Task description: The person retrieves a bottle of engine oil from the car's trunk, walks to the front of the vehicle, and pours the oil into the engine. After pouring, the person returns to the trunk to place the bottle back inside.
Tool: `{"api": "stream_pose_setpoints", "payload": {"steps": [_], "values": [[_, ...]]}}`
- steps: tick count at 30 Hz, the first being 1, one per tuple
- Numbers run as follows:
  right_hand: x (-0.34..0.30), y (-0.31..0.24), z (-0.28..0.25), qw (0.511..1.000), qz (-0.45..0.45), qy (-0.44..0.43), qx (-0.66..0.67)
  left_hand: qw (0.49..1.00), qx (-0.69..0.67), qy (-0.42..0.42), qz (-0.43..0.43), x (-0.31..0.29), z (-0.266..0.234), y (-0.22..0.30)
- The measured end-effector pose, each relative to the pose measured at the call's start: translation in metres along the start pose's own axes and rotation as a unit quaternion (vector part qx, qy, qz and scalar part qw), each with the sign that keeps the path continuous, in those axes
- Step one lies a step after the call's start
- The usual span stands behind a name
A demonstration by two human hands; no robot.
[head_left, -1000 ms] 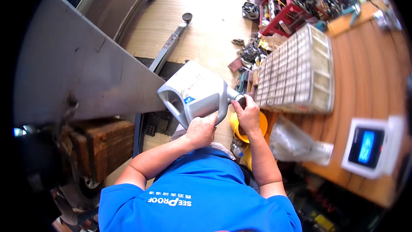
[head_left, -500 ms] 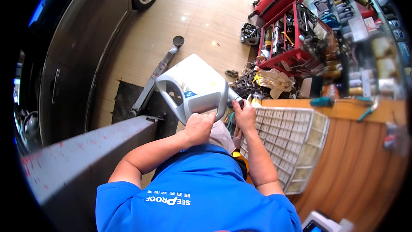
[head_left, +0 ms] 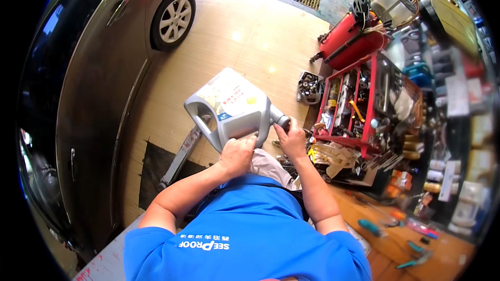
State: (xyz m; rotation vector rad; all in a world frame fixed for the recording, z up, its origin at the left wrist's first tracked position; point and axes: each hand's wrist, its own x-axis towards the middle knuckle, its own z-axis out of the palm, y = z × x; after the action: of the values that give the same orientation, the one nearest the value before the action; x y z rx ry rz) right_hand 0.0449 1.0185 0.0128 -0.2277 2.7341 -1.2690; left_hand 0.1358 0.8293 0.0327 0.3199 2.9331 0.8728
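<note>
A grey plastic oil jug [head_left: 242, 128] with a pale label lies tilted on its side in front of my body, its moulded handle to the left and its neck to the right. My left hand [head_left: 239, 154] is closed on the jug's near side; part of its grip is hidden underneath. At the neck, my right hand [head_left: 292, 139] has thumb and fingers around the dark cap [head_left: 283, 121]. Whether the cap is loose cannot be seen.
A dark car [head_left: 107, 67] stands along the left. A lift arm [head_left: 180, 157] lies low behind the jug. To the right are a red tool cart [head_left: 348, 139], a red tank [head_left: 350, 39] and a wooden bench [head_left: 416, 247] with hand tools. A box of metal parts [head_left: 309, 87] sits on the floor.
My view has swung away from the lift post and white crate, showing more floor, car and cart. Both hands stay on the jug, and its label faces me more now.
</note>
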Motion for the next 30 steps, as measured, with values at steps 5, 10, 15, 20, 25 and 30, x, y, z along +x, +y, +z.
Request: {"api": "stream_pose_setpoints", "payload": {"steps": [5, 10, 15, 20, 25, 30], "values": [[0.152, -0.015, -0.007, 0.998, -0.043, -0.037, 0.017, 0.999, 0.009, 0.028, -0.045, 0.118, -0.037, -0.036], [0.303, -0.030, 0.001, 0.996, -0.063, -0.049, 0.033, 0.998, -0.013, 0.050, -0.046, 0.243, -0.069, -0.099], [0.451, -0.024, 0.014, 0.995, 0.035, -0.037, 0.083, 0.999, -0.008, 0.046, -0.019, 0.383, -0.095, -0.163], [0.582, -0.032, 0.001, 0.975, 0.143, -0.067, 0.155, 0.999, 0.004, 0.031, -0.016, 0.506, -0.134, -0.198], [0.708, -0.052, 0.011, 0.998, 0.006, -0.011, 0.056, 0.997, -0.052, 0.057, -0.026, 0.620, -0.166, -0.258], [0.843, -0.048, 0.019, 0.994, -0.105, 0.008, -0.019, 0.996, -0.064, 0.029, -0.045, 0.743, -0.193, -0.310]]}}
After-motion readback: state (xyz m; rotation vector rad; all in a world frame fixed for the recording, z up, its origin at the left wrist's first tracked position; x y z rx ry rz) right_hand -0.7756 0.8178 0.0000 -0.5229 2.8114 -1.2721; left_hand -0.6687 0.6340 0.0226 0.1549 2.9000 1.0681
